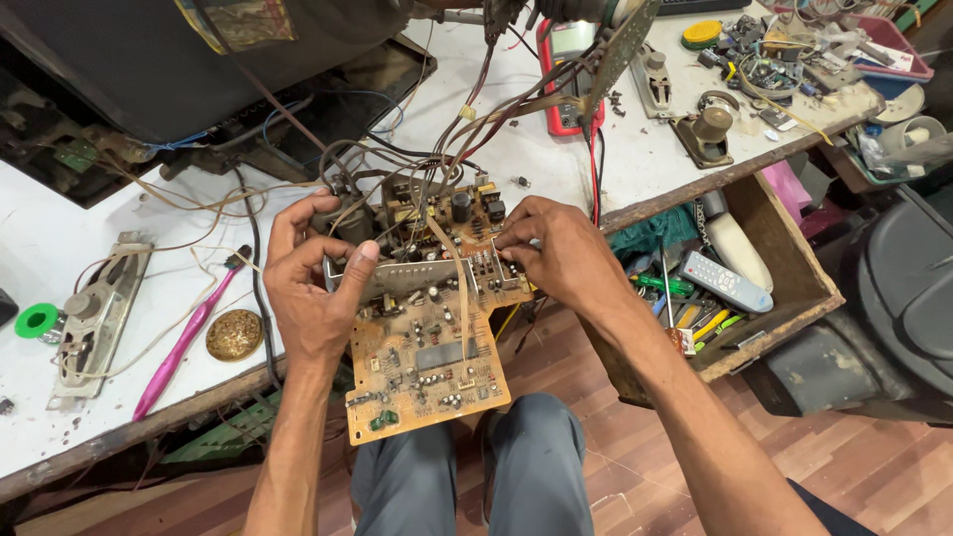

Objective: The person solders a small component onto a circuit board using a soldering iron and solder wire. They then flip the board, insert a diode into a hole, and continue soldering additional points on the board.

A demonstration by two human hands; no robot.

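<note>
A tan circuit board crowded with small components rests tilted over my knees at the bench's front edge. My left hand grips its left side, thumb pressed on a long metal heat sink across the board. My right hand pinches small parts at the board's right edge with closed fingertips. A bundle of wires runs from the board up toward the back of the bench.
On the white bench lie a pink toothbrush, a brass disc, a green solder spool, a red multimeter and loose parts. An open wooden drawer at right holds a remote control and tools. A dark casing stands at the back left.
</note>
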